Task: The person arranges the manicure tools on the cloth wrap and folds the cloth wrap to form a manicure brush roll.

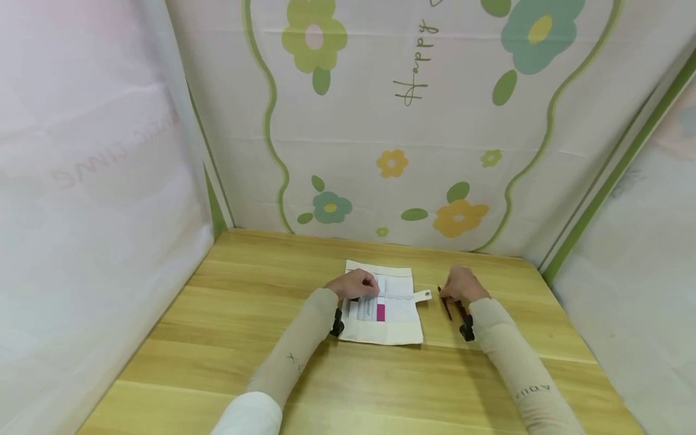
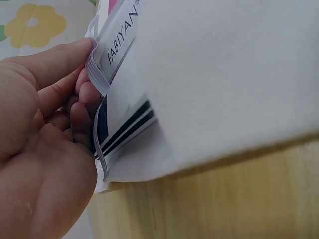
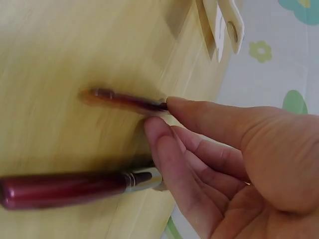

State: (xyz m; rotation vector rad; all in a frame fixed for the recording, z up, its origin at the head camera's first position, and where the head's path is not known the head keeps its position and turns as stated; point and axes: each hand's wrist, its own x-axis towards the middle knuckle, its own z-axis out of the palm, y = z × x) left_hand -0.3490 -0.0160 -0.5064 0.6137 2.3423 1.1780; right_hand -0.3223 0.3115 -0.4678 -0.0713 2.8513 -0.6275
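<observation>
A cream fabric roll-up pouch [image 1: 383, 332] lies unfolded on the table. My left hand [image 1: 354, 284] is at its left part, and in the left wrist view the thumb and fingers pinch a white elastic band [image 2: 97, 67]. Beside the band are a "FABIYAN" label [image 2: 122, 37] and black-striped pieces inside the pouch. To the right of the pouch, my right hand [image 1: 462, 284] pinches the end of a slim dark-red stick [image 3: 132, 102] between thumb and fingertip. Just below those fingers is a thicker makeup brush [image 3: 65, 189] with a red handle and silver ferrule; its bristles are hidden.
A snap strap [image 1: 423, 295] sticks out from the pouch's right side towards the right hand. The wooden table [image 1: 217, 338] meets a flower-printed cloth wall [image 1: 353, 121] at the back, and white cloth walls stand at both sides.
</observation>
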